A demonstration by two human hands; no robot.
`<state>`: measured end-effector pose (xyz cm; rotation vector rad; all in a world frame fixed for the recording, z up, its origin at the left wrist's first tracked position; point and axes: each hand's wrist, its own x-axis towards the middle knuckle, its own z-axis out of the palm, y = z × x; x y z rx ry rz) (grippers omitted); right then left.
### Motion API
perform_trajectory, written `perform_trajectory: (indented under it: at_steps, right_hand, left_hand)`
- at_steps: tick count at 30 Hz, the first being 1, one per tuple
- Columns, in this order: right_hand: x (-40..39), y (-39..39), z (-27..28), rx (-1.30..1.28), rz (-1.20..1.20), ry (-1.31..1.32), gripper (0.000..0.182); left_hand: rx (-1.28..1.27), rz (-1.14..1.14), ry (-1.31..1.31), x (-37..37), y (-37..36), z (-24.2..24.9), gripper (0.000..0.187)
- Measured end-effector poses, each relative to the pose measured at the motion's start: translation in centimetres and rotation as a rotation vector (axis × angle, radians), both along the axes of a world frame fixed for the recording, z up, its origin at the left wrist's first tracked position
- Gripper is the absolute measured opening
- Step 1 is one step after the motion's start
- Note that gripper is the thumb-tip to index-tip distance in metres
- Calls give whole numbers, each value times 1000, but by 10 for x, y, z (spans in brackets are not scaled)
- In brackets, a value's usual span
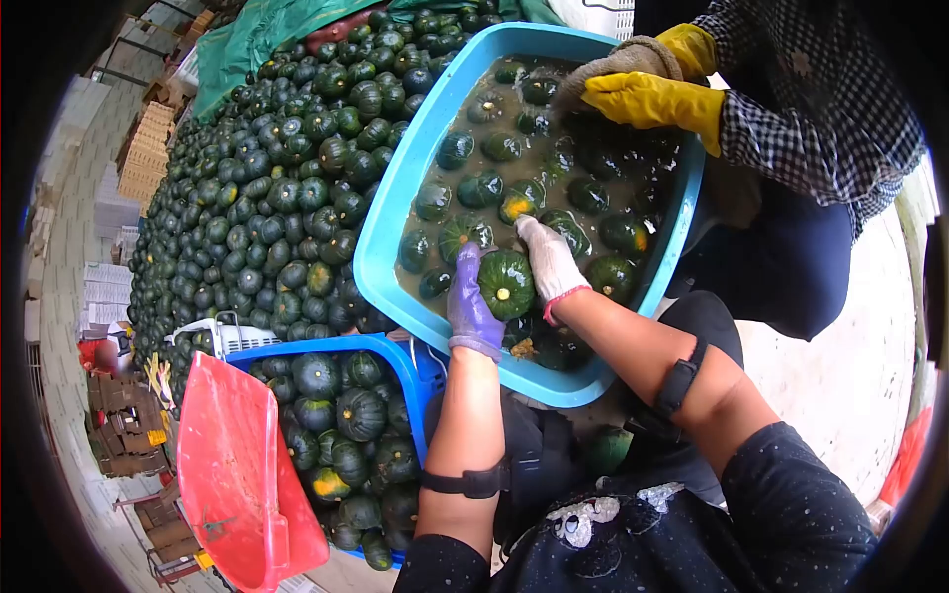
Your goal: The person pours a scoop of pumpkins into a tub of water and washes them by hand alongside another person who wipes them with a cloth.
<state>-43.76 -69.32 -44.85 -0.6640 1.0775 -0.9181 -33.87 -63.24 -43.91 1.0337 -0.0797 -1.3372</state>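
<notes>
My left hand (473, 308), in a purple glove, presses against the left side of a round dark green squash (506, 284) with a pale stem scar facing up. On the squash's right side lies my right hand (550, 262), in a white glove with a red cuff, so the squash sits gripped between both hands. It is at the near end of a light blue tub (372, 237) of murky water. Several wet squashes float around it, one with a yellow patch (516, 207) just beyond my right fingertips.
Across the tub, a co-worker's yellow-gloved hands (657, 101) hold a grey-brown cloth (618, 69). A large heap of squashes (287, 198) rises at the left. Near my left arm stand a blue crate (403, 361) holding more squashes and a red plastic scoop (237, 474).
</notes>
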Motion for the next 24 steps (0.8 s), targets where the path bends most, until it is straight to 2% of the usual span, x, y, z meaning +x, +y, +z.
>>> perform_trajectory:
  at_steps: [1, 2, 3, 5, 7, 8, 9, 10, 11, 12, 13, 14, 15, 16, 17, 18, 19, 21, 22, 23, 24]
  right_hand:
    - [3, 7, 0, -44, -1, -9, 42]
    - [4, 20, 9, -200, 74, 284, 43]
    - [4, 30, 17, -355, 147, 579, 45]
    - [-3, 15, 8, -389, 313, 526, 42]
    - [-25, -20, 20, -402, 604, 626, 35]
    - [-21, -18, 16, -34, 403, 239, 34]
    - [-14, -11, 7, 325, 187, -151, 33]
    - [-12, -1, -7, -23, 110, -24, 34]
    - [-9, 11, 13, -19, 39, -33, 39]
    - [-4, 23, 21, -150, 13, 207, 40]
    - [1, 34, 26, -280, -13, 448, 43]
    - [8, 44, 31, -461, -125, 454, 48]
    - [7, 42, 34, -377, -68, 335, 48]
    - [2, 31, 45, -293, -19, 219, 49]
    - [-4, 15, 50, -219, 26, 106, 50]
    - [-10, -4, 24, -527, 121, 327, 51]
    - [-15, -17, 31, -244, 211, 170, 41]
    - [-36, -18, 68, 7, 313, 132, 38]
    - [-28, -17, 43, 181, 213, -141, 38]
    - [-19, -15, 20, 352, 111, -413, 39]
    - [-16, -5, 20, 264, 68, -409, 42]
  left_hand:
    - [10, 24, 108, 0, -1, -3, 41]
    - [64, 101, -236, -4, -6, -7, 36]
    - [117, 96, -724, 0, -10, -37, 32]
    - [227, 12, -912, -12, -6, -18, 27]
    - [94, -35, -717, -15, -3, -14, 29]
    - [27, -56, -625, -14, -2, -10, 30]
    - [35, -40, -301, -13, 2, -4, 38]
    - [35, -21, 24, -17, 3, 16, 46]
    - [39, -3, 349, -19, 4, 26, 55]
    - [-67, 94, 256, -15, -2, 0, 67]
    - [-74, 94, 224, -18, -2, 12, 70]
    - [-68, 94, 93, -14, -3, 1, 71]
    - [-58, 89, -39, -10, -4, -10, 72]
    - [76, 63, -413, -9, -4, -9, 66]
    - [22, 61, -736, -25, -1, 11, 63]
    - [3, -27, -701, -23, 0, 8, 65]
    - [-15, -116, -663, -20, 2, 4, 67]
    - [95, -140, -537, -31, 5, 31, 65]
    - [150, -148, -475, -33, 6, 40, 65]
    - [92, -93, -287, -32, 4, 37, 63]
    - [35, -40, -99, -28, 2, 27, 61]
